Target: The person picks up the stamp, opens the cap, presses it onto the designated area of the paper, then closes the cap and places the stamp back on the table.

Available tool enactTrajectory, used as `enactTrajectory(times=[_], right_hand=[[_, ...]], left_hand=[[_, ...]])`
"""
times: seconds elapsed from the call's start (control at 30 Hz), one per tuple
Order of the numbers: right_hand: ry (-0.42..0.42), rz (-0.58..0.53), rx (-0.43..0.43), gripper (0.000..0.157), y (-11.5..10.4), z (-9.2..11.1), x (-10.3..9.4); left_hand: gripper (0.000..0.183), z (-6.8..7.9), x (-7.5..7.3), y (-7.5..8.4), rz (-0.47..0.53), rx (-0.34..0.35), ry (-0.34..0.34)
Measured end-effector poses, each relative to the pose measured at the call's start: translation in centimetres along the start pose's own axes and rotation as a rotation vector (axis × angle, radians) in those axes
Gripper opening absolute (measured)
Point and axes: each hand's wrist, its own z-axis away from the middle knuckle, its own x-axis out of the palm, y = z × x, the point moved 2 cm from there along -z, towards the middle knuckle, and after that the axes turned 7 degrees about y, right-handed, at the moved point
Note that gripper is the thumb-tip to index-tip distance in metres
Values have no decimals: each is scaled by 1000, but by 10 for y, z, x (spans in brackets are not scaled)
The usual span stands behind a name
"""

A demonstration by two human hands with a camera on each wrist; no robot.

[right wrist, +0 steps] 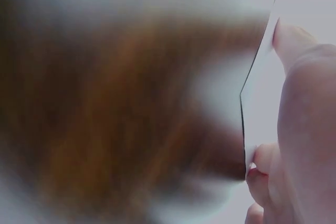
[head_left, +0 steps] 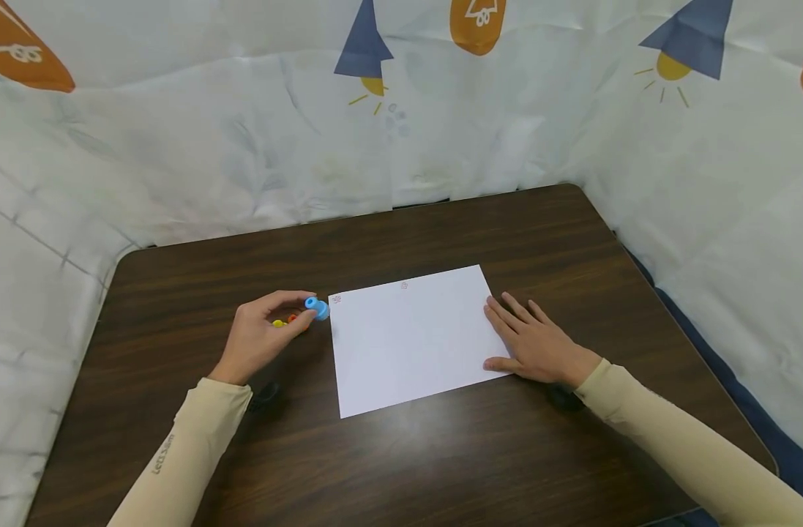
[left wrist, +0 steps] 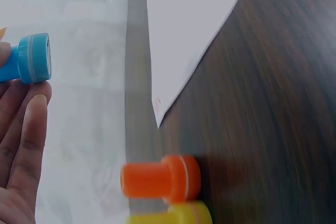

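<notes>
A blue toy stamp (head_left: 318, 308) is pinched between the thumb and fingers of my left hand (head_left: 259, 333), just off the left edge of a white sheet of paper (head_left: 414, 344). Its round, wider end (left wrist: 39, 57) faces the camera's right in the left wrist view. Small red prints mark the paper's top left corner (head_left: 337, 298) and the middle of its top edge (head_left: 404, 285). With fingers spread, my right hand (head_left: 539, 344) rests on the sheet's right edge. An orange stamp (left wrist: 157, 179) and a yellow stamp (left wrist: 184, 216) lie on the table beside the left hand, partly hidden by it in the head view.
The dark wood table (head_left: 441, 454) has rounded corners. White printed fabric (head_left: 243, 146) hangs behind it and along both sides. Much of the right wrist view is blurred.
</notes>
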Motion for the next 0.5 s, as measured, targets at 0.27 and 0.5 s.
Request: enactTrajectory(times=[0.27,0.5], right_hand=[[27,15,-20,96,-9,10,2],[39,28,-25,96,-12,16,3]], left_hand=[[27,-5,15,5,23,24,-9],[27,-11,28,7,67,74,-25]])
